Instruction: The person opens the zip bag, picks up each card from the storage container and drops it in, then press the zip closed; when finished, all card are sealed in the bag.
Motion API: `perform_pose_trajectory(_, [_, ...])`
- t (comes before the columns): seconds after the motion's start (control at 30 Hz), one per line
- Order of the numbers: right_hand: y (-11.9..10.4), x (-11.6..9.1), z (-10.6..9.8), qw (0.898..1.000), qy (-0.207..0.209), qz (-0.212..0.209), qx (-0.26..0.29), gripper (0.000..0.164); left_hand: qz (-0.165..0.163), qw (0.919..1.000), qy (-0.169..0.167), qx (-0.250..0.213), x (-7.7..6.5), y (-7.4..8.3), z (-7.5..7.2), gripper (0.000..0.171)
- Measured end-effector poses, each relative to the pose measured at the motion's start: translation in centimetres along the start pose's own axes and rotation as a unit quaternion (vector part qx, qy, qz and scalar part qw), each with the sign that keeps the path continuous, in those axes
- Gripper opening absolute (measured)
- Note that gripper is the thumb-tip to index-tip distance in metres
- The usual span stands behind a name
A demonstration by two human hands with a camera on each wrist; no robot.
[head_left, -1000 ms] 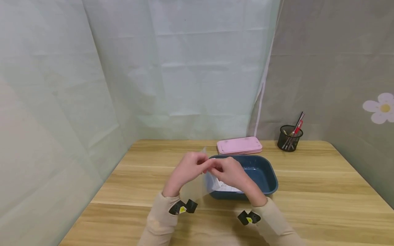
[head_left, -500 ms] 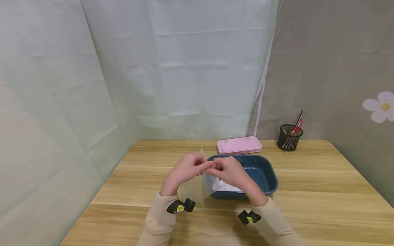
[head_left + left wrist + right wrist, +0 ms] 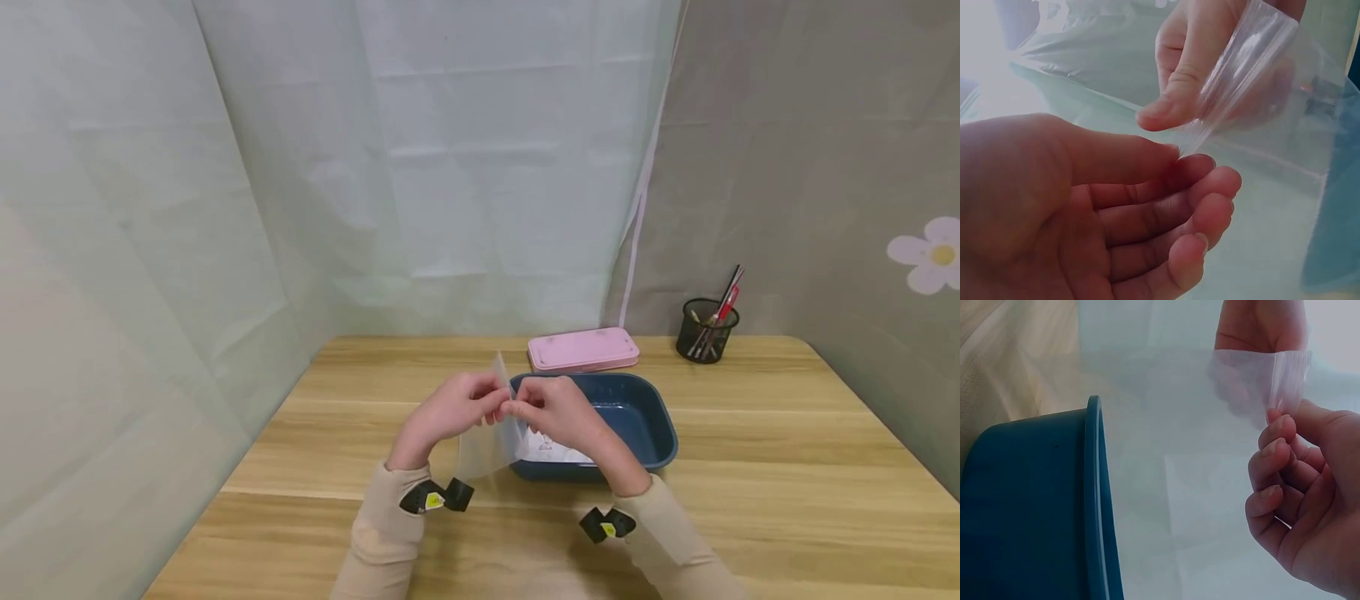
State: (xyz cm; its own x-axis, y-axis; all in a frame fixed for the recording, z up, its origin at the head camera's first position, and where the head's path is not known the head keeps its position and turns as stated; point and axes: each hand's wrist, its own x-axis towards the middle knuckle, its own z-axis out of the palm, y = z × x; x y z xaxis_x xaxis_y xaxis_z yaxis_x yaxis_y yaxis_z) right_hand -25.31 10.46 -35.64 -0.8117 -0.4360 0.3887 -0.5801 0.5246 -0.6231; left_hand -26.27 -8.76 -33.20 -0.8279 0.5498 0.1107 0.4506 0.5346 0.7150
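A clear plastic zip bag (image 3: 483, 457) hangs between my hands over the near left part of the blue basin. My left hand (image 3: 456, 410) pinches its top strip between thumb and index finger. From the other side my right hand (image 3: 564, 414) pinches the same strip, fingertips close to the left ones. In the left wrist view, the strip (image 3: 1244, 62) runs up along the right thumb from the left fingertips. The right wrist view has the bag's sheet (image 3: 1172, 381) spreading leftward, the left hand partly showing through it. The other fingers of both hands curl loosely.
The blue basin (image 3: 637, 427) stands on the wooden table (image 3: 772, 467), with white printed material (image 3: 551, 452) inside its near left part. Behind it lies a pink pencil case (image 3: 583, 350). A black mesh pen cup (image 3: 703, 337) with several pens is at the back right.
The bag has swung slightly and now hangs lower, its loose sheet nearer the basin's left side. Both hands keep pinching the strip, with only small finger shifts.
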Motion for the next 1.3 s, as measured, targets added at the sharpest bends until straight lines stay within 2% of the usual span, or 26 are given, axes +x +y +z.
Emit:
perform_pose_trajectory(0.23, [0.3, 0.0, 0.2, 0.998, -0.041, 0.004, 0.041, 0.022, 0.010, 0.9999, 0.005, -0.006, -0.4, 0.0, -0.2, 0.021])
perform_pose_trajectory(0.4, [0.5, 0.0, 0.3, 0.996, -0.074, -0.015, 0.048, 0.014, 0.007, 0.9999, 0.002, -0.008, -0.7, 0.0, -0.2, 0.021])
perform_pose_trajectory(0.63, [0.3, -0.2, 0.3, 0.997, -0.061, -0.032, 0.040, 0.012, 0.001, 0.9999, 0.006, -0.013, -0.2, -0.4, 0.1, 0.027])
perform_pose_trajectory(0.8, [0.4, 0.0, 0.4, 0.997, -0.040, -0.049, 0.032, 0.012, -0.012, 0.9987, -0.013, -0.048, -0.1, -0.5, 0.2, 0.031])
perform_pose_trajectory(0.93, [0.5, 0.1, 0.4, 0.997, -0.029, -0.058, 0.038, 0.014, 0.001, 0.9972, -0.027, -0.070, 0.0, -0.6, 0.1, 0.030])
perform_pose_trajectory(1.07, [0.7, 0.1, 0.4, 0.996, -0.039, -0.051, 0.065, 0.014, 0.016, 0.9968, -0.031, -0.072, 0.0, -0.4, -0.1, 0.027])
perform_pose_trajectory(1.3, [1.1, 0.3, 0.3, 0.989, -0.094, 0.004, 0.114, 0.017, 0.013, 0.9986, -0.031, -0.040, -0.1, -0.1, -0.4, 0.026])
